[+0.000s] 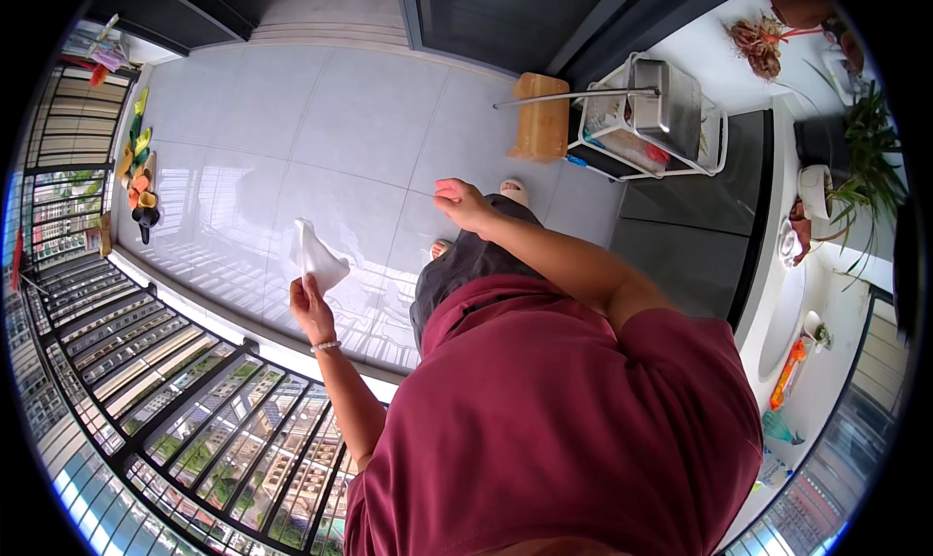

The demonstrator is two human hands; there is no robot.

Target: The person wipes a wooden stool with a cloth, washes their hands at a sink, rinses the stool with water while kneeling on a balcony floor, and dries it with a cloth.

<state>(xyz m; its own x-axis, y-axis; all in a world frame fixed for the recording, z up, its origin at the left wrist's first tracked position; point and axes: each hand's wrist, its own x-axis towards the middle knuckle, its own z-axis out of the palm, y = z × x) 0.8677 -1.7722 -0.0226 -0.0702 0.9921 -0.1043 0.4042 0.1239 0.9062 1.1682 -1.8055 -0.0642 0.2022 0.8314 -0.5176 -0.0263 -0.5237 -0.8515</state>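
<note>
My left hand (312,309), with a beaded bracelet on its wrist, pinches a thin, white, slightly see-through sheet (318,258) by one corner. Whether it is cloth or plastic is hard to tell. The sheet hangs crumpled over the grey tiled floor (357,191). My right hand (464,204) is held in front of my body, above my feet, with its fingers loosely curled together and nothing visible in them. Wet, shiny patches lie on the tiles below and around the sheet.
Black railings (197,395) run along the left and lower left. Several shoes (142,169) line the far left edge. A wooden stool (541,117) and a white wire rack (619,129) with a metal pole stand at upper right. A washbasin (783,323) and potted plants (871,155) are at right.
</note>
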